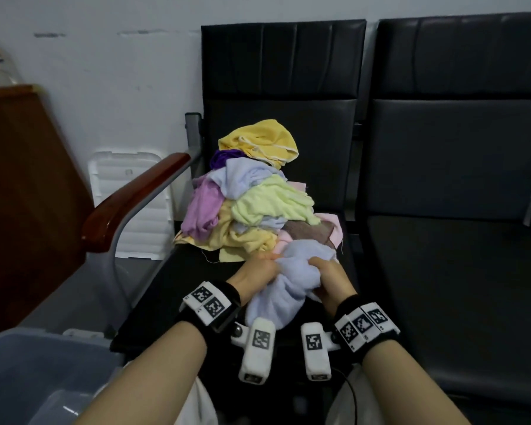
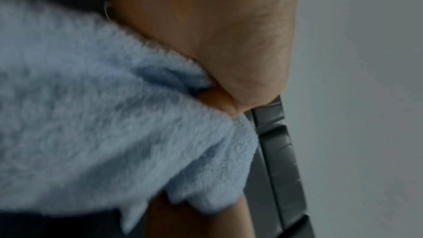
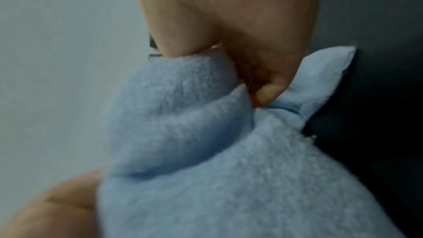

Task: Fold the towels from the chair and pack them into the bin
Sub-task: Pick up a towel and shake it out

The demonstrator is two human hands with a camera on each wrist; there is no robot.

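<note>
Towel in hand: a pale blue, fluffy terry towel (image 1: 284, 282) is being held bunched just above the front of the seat, close to the person's lap, not yet spread.
Left hand: the left hand (image 1: 252, 279) is gripping the towel's left side; in the left wrist view the cloth (image 2: 103, 115) is gathering into the crook of the thumb.
Right hand: the right hand (image 1: 330, 282) is pinching the right side; in the right wrist view a hemmed corner (image 3: 320, 79) is sticking out past the curled fingers (image 3: 267, 95).
Hands together: both are working close to each other, clamped on the same towel.
Step in hand: judged to be finding corners before the first fold.
Doing it well: each hand should be sliding along a hem to a corner, then drawing apart until the cloth is hanging flat.
Risk: folding while the towel is bunched would likely be giving a lumpy packet.
Remaining stock: a heap of crumpled yellow, lilac, green and pink towels (image 1: 252, 191) is lying on the black padded chair (image 1: 284, 72).
Destination: a translucent grey plastic bin (image 1: 43, 372) is standing at lower left, beside the chair.
</note>
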